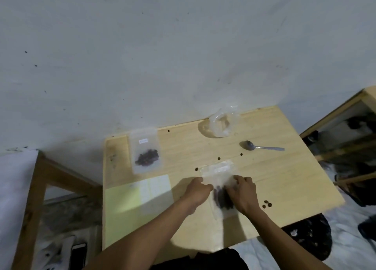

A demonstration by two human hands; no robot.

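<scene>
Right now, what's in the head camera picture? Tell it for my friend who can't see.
The left hand and right hand hold a small clear bag of dark beans on a wooden table. A second bag of beans lies to the left, a spoon to the right, and loose beans are scattered about.

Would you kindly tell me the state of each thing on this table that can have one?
Near bag: flat on the table, beans inside, held at both sides; seal unclear.
Left hand: pinches the near bag's left edge.
Right hand: holds its right side.
Left bag: lying flat, beans inside, untouched.
Far bag: upright, crumpled, mouth apparently open.
Spoon: lying flat, untouched.
Loose beans: scattered on the table.
</scene>
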